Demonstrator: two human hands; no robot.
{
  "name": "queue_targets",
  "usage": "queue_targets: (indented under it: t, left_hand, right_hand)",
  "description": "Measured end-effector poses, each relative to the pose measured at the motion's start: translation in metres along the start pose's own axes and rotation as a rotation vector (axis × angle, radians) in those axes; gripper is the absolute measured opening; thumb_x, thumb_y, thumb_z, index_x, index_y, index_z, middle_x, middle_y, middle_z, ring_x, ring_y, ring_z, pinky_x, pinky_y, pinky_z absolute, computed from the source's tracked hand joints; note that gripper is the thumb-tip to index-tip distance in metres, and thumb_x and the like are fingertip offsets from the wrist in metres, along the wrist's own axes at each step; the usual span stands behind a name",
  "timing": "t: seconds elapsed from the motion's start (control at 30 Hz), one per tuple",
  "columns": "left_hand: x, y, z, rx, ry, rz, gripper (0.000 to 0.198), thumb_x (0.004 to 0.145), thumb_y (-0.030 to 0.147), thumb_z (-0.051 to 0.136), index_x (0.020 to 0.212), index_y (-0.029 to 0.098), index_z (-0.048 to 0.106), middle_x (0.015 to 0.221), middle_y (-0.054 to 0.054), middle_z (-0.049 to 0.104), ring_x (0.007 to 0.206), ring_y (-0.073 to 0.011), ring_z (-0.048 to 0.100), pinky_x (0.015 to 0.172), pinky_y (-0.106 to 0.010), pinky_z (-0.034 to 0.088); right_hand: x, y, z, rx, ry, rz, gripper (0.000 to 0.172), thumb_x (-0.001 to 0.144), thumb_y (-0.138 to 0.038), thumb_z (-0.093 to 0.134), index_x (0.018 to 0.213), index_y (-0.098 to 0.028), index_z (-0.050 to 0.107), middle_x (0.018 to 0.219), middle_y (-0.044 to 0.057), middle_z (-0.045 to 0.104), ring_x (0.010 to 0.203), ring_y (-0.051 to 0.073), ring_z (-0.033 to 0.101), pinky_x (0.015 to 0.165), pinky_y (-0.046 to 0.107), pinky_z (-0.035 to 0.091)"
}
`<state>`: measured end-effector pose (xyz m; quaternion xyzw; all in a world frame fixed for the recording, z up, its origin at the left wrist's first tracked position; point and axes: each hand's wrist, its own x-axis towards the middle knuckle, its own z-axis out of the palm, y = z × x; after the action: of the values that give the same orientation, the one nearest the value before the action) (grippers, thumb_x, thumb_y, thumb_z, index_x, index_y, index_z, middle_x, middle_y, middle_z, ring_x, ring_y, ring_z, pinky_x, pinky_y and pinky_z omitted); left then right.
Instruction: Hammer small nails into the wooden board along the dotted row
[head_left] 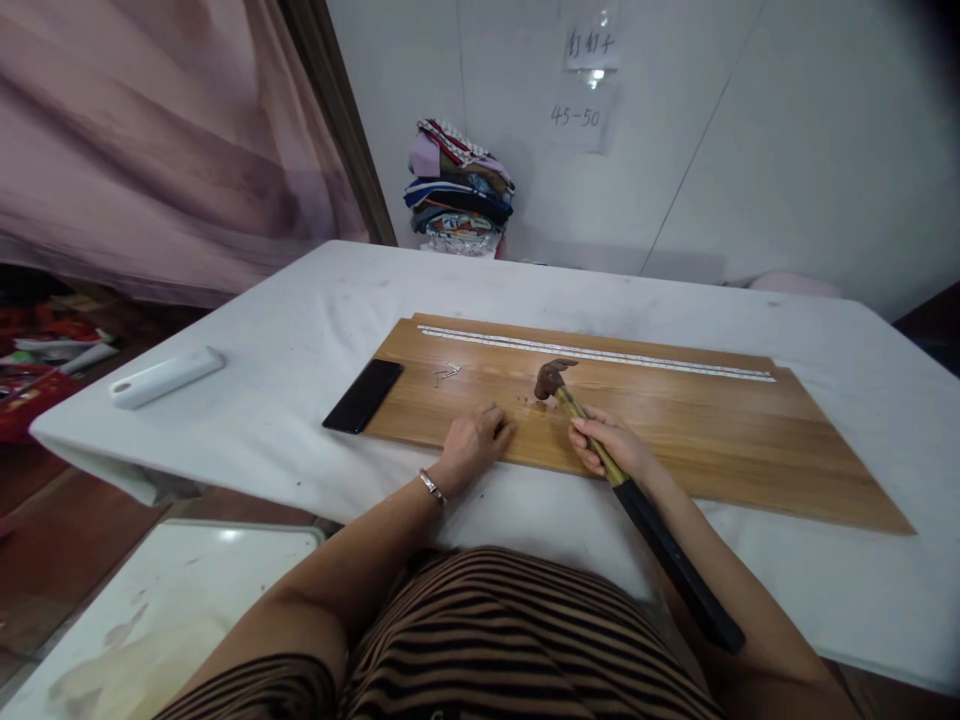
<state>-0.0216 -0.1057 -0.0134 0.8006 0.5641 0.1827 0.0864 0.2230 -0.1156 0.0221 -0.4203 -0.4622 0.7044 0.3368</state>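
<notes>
My right hand point(609, 443) is wrapped round the upper handle of a claw hammer point(660, 535), whose rusty head is over the middle of a wooden board point(675, 420). My left hand point(475, 440) rests at the board's near edge with its fingers curled; whether they hold anything is too small to tell. Small dark spots lie between my left hand and the hammer head. Several nails point(448, 373) lie on the board's left part, beside a black phone point(363, 396) at its left end. Two white measuring strips point(592, 354) run along the far side.
The board lies on a table with a white cloth point(285, 330). A white handled object point(166, 377) is at the table's left. Folded cloths point(460, 190) are stacked behind the table, by the wall. A white stool point(172, 600) stands at the lower left.
</notes>
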Motion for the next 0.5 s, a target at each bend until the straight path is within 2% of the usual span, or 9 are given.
queue_targets:
  t: [0.5]
  left_hand:
    - [-0.0001, -0.0019, 0.0025, -0.015, 0.016, 0.008, 0.022, 0.096, 0.031, 0.055, 0.078, 0.021, 0.061, 0.085, -0.003, 0.063, 0.082, -0.0155, 0.060, 0.072, -0.027, 0.042]
  right_hand:
    - [0.0019, 0.0030, 0.0041, -0.003, 0.013, 0.016, 0.037, 0.074, -0.049, 0.072, 0.077, -0.023, 0.046, 0.057, -0.009, 0.049, 0.034, 0.004, 0.037, 0.029, 0.017, 0.028]
